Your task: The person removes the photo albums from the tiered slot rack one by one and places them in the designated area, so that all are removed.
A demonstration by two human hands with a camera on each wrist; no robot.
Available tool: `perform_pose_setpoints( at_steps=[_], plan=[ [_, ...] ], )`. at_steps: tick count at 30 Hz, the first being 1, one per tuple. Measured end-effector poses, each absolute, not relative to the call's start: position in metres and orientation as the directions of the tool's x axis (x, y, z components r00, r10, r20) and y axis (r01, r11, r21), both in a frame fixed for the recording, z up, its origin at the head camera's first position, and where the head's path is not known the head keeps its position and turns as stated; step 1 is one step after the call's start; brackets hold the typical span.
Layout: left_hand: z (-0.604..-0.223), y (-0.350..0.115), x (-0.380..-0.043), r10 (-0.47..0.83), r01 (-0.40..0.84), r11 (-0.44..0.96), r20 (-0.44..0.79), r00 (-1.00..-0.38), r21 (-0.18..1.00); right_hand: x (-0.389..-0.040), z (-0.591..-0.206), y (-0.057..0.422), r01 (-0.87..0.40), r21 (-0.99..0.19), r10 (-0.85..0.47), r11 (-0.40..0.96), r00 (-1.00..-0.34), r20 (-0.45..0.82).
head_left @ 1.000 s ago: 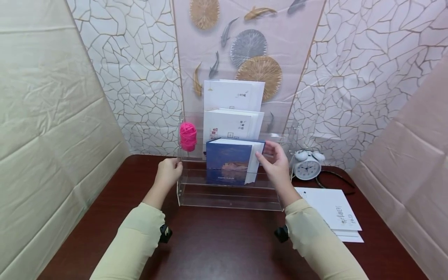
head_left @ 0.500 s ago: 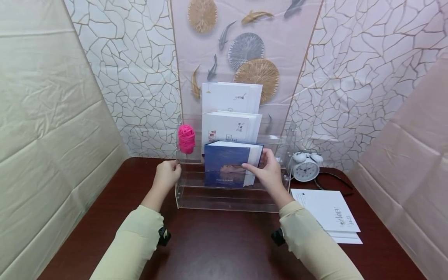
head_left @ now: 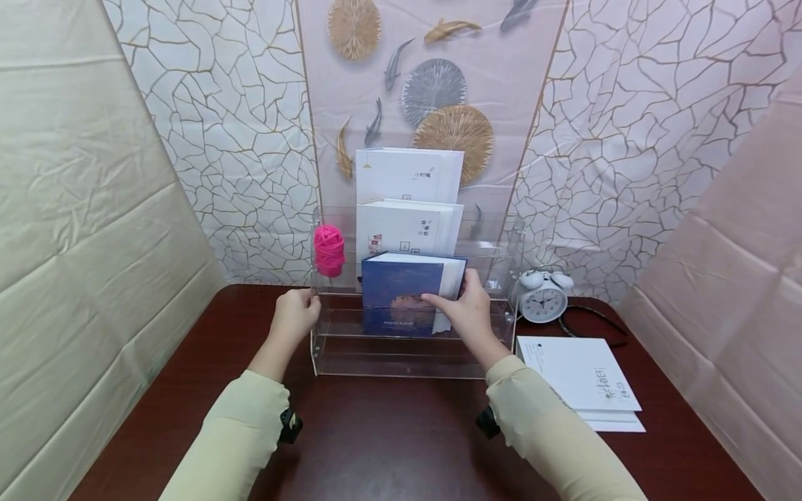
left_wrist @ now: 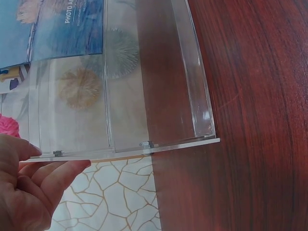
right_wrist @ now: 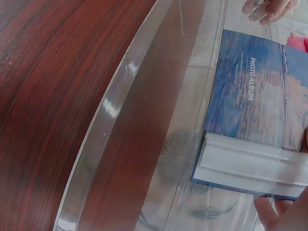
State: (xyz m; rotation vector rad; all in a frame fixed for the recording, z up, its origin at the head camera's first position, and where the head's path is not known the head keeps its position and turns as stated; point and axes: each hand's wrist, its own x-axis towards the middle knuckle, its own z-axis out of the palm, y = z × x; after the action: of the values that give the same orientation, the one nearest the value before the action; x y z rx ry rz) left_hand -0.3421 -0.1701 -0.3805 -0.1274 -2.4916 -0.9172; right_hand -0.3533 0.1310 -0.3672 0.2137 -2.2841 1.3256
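A blue photo album (head_left: 401, 285) with a white spine strip stands in a middle tier of a clear acrylic rack (head_left: 407, 365). My right hand (head_left: 468, 309) grips the album's right edge, thumb across the front cover and fingers behind. In the right wrist view, fingertips (right_wrist: 272, 209) show past the album's edge. My left hand (head_left: 293, 319) pinches the rack's left side panel between thumb and fingers, as the left wrist view also shows. Two white books, an upper one (head_left: 407, 174) and a lower one (head_left: 401, 226), stand in the tiers behind the album.
A pink ball of yarn (head_left: 329, 250) sits at the rack's left end. Right of the rack stands a white alarm clock (head_left: 543, 299), with a dark cord (head_left: 595, 316) beside it. White books (head_left: 579, 376) lie stacked on the dark red wooden table (head_left: 388, 438). A patterned cloth hangs behind.
My right hand has slid lower along the album's right edge, and its thumb has moved left onto the cover. The left hand keeps its hold on the rack. The view has shifted slightly.
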Motion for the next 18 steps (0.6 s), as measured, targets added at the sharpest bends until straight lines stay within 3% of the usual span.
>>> perform_pose_setpoints(
  at_steps=[18],
  plan=[
    [-0.380, -0.172, -0.341, -0.056, 0.277, 0.787, 0.510, -0.858, 0.551, -0.353, -0.350, 0.116, -0.433, -0.744, 0.140, 0.509, -0.811, 0.568]
  ],
)
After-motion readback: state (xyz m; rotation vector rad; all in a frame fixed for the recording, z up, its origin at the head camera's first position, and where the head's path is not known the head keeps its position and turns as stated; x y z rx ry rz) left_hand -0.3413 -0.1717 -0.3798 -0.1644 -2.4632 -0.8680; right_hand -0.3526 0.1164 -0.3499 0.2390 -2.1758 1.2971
